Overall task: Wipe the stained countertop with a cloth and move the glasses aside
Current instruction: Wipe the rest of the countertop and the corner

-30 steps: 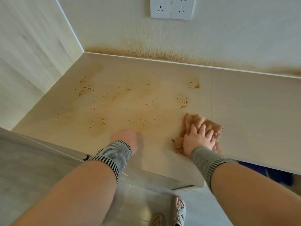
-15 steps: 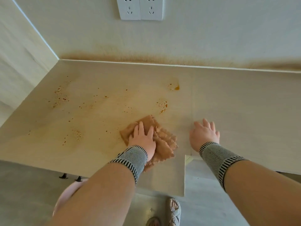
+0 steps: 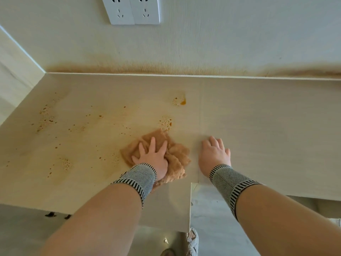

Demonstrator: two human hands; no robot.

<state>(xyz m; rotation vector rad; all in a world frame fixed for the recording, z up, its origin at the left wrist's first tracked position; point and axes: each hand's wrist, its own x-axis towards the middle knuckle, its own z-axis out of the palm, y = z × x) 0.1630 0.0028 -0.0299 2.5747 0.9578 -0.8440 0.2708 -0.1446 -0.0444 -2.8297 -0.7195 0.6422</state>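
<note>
Two bare forearms, no sleeves. Left hand [image 3: 154, 157] and right hand [image 3: 214, 154] bare: no gloves, rings or watch visible. Each wrist wears a stretchy knit wristband: left wristband [image 3: 137, 179], right wristband [image 3: 229, 182]. Both have a fine grey-and-white speckled weave in the middle section and black-and-white striped ribbed edging, clearest along the forearm-side hem; a thinner striped edge shows at the hand side. Bands fit snug. At the bottom edge, one foot in a light woven open sandal [image 3: 192, 242]; toes show through the straps. A second foot just beside it is mostly cut off.
</note>
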